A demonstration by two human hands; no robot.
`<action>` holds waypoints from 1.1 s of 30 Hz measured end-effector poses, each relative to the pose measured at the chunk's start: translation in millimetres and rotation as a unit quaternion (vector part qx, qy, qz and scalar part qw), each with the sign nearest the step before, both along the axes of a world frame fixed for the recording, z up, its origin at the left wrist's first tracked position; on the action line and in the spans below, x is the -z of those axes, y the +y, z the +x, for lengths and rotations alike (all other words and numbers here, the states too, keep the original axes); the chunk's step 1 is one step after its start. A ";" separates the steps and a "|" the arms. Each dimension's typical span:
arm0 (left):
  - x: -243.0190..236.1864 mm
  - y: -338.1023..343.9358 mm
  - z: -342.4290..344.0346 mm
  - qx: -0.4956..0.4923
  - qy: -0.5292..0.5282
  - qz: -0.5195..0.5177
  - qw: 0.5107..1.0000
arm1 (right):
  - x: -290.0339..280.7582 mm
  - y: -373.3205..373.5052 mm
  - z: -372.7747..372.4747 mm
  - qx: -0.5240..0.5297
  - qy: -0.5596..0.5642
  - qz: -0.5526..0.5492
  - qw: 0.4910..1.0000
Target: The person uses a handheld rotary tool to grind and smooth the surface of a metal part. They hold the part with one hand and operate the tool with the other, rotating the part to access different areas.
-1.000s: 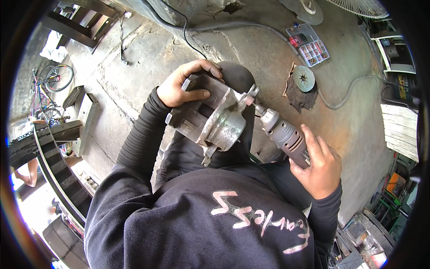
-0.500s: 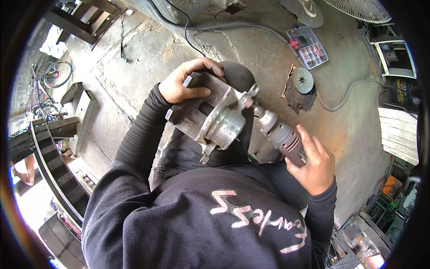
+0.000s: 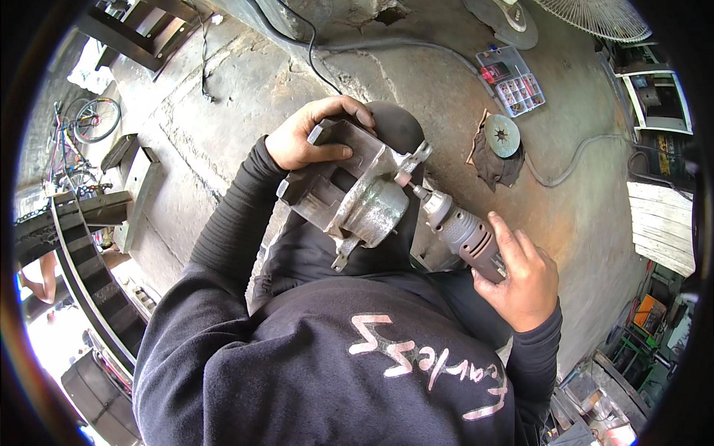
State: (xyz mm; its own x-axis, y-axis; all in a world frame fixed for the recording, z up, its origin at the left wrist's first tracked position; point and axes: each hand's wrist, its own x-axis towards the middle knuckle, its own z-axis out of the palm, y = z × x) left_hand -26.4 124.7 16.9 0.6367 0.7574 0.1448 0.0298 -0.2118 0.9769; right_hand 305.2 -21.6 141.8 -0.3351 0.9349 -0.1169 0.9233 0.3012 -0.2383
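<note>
My left hand is closed round the upper left end of a cast metal part that looks like a brake caliper, with the thumb across its flat side. The caliper rests over my dark-clothed knee, its rounded silvery housing turned to the right and an eared lug at each end. In my right hand is a grey rotary tool, pointing up and left. Its small pink grinding stone is at the caliper's right side, by the upper lug; whether it touches is too fine to tell.
On the floor at upper right lie a clear compartment box and a round disc on a dark cloth. A hose and a cable run across the concrete. A fan stands at the top right, a bicycle at far left.
The rotary tool's stone has shifted slightly left and toward me along the caliper's edge. My left hand and the caliper have hardly moved.
</note>
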 end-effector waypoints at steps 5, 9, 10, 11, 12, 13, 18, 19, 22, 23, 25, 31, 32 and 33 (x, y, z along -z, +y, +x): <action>-0.3 0.0 1.1 -0.006 -0.003 0.021 1.000 | -2.2 2.4 3.1 0.021 -0.012 0.020 1.000; -0.1 0.7 1.4 0.003 0.000 0.022 1.000 | -2.7 2.7 3.0 0.000 -0.013 0.003 1.000; 0.0 1.1 1.6 0.005 -0.003 0.022 1.000 | -2.5 3.0 2.5 0.000 -0.014 0.003 1.000; 0.2 1.1 1.8 0.002 -0.004 0.027 1.000 | -2.1 3.5 2.0 0.012 -0.014 0.010 1.000; 0.2 0.9 2.0 0.006 -0.009 0.019 1.000 | -2.1 3.7 1.3 0.020 -0.015 0.020 0.999; 0.2 0.7 2.2 0.004 -0.011 0.016 1.000 | -1.9 4.5 0.8 0.034 -0.027 0.029 0.999; -1.3 1.7 1.6 0.009 -0.008 0.024 1.000 | -6.8 3.8 -1.7 0.012 -0.013 -0.035 0.999; -1.5 1.7 1.7 0.007 -0.008 0.024 1.000 | -7.0 4.6 -1.9 0.024 -0.010 -0.017 1.000; -1.5 0.8 2.2 0.001 -0.003 0.029 1.000 | -6.9 6.2 -2.6 0.040 -0.031 0.020 0.999; -1.5 0.5 2.0 -0.005 0.001 0.039 0.999 | -6.9 6.2 -2.9 0.023 -0.017 0.008 1.000; -1.4 0.6 2.0 0.003 -0.005 0.028 1.000 | -7.1 4.9 -4.1 0.001 -0.010 -0.017 1.000; -2.6 0.9 0.2 0.008 0.008 -0.012 1.000 | -9.6 5.7 -5.2 0.020 -0.029 0.000 0.999; -2.8 0.7 0.0 0.006 0.009 -0.006 1.000 | -11.3 5.6 -5.4 0.014 -0.035 -0.003 0.999; -2.9 0.4 0.2 0.008 0.003 0.001 1.000 | -13.0 5.8 -5.5 0.001 -0.040 0.002 0.999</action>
